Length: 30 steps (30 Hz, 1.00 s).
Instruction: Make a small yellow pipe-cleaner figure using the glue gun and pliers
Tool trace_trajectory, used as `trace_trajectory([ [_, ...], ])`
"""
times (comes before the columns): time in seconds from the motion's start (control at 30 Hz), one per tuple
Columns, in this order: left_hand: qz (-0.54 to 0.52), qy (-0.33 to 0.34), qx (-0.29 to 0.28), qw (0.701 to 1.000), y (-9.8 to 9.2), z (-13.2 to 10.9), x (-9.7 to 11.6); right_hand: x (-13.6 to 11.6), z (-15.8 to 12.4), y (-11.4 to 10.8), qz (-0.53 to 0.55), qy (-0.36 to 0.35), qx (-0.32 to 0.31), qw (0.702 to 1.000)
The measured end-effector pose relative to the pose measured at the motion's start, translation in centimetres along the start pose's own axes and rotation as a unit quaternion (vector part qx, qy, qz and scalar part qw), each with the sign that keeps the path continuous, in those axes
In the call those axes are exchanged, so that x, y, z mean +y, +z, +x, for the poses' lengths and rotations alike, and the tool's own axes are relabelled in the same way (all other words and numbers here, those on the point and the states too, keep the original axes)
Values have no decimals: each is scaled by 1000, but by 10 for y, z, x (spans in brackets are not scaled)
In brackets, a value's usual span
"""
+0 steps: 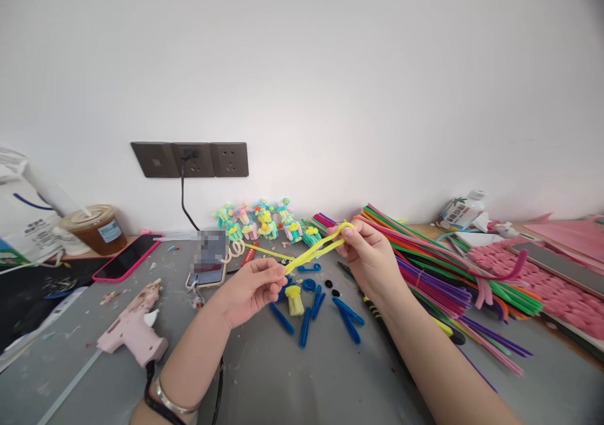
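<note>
A yellow pipe cleaner, doubled into a long narrow loop, stretches between my two hands above the grey mat. My left hand pinches its lower left end. Its bent upper right end is gripped between the thumb and fingers of my right hand. Below them lie a pale yellow tufted bundle, several folded blue pipe cleaner pieces, a blue coil and small black discs.
A pink glue gun lies at left, near a phone, a pink-edged phone and a drink cup. Small colourful figures line the wall. Piled pipe cleaners and a pink woven mat fill the right side.
</note>
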<state>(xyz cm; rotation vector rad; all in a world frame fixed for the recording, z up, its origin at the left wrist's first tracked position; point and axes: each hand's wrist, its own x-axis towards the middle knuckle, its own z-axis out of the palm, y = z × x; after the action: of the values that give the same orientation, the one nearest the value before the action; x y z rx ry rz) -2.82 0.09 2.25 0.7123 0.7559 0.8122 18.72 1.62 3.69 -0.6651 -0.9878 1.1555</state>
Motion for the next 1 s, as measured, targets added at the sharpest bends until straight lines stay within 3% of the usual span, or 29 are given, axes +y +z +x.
trace_trajectory([
  [0.13, 36, -16, 5, 999, 0, 1, -3, -2, -2, 2, 38, 15, -12, 999],
  [0.23, 66, -33, -23, 997, -3, -1, -5, -2, -2, 3, 6, -4, 5, 1000],
  [0.37, 110, -78, -151, 979, -7, -5, -3, -1, -4, 4, -28, -1, -27, 999],
  [0.47, 116, -102, -275, 949, -6, -8, -1, 2, -10, 9, -21, 32, -110, 993],
  [0.53, 96, -96, -312, 940, -3, -9, -3, 6, -15, 14, -15, 52, -175, 983],
  [0.67, 58, -94, -306, 946, 6, -7, -12, 13, -24, 22, -22, 59, -219, 974],
  [0.83, 7, -84, -315, 945, 12, -8, -12, 15, -24, 24, -26, 59, -174, 983],
  [1.0, 7, -69, -250, 966, 14, -12, -5, 9, -20, 23, -7, 104, -148, 983],
])
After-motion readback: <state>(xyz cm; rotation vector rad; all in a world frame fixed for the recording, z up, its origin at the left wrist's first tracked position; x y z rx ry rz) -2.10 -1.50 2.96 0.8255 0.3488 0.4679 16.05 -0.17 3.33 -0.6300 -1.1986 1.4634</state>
